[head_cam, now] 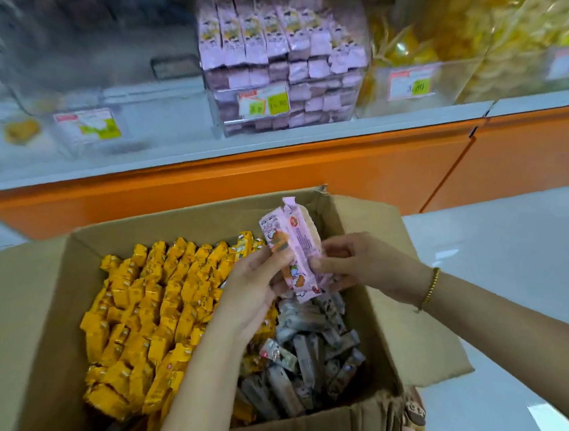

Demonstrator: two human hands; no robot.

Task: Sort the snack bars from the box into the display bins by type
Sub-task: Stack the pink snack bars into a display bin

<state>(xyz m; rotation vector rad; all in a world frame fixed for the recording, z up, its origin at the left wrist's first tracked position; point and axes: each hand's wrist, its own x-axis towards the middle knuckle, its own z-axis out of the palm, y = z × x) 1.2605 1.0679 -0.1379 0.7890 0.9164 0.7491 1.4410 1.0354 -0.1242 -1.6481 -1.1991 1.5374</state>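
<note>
Pink snack bars (294, 250) sit above the cardboard box (27, 313), pinched by our left hand (256, 281) from below and our right hand (358, 263) at the side. We square the bundle, grip it firmly, then carry it to the matching pink-bar bin (220, 117).

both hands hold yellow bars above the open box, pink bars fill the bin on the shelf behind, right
Not quite. The head view shows the left hand and right hand holding pink bars, not yellow ones, above the open box. The bin on the shelf is as said.
</note>
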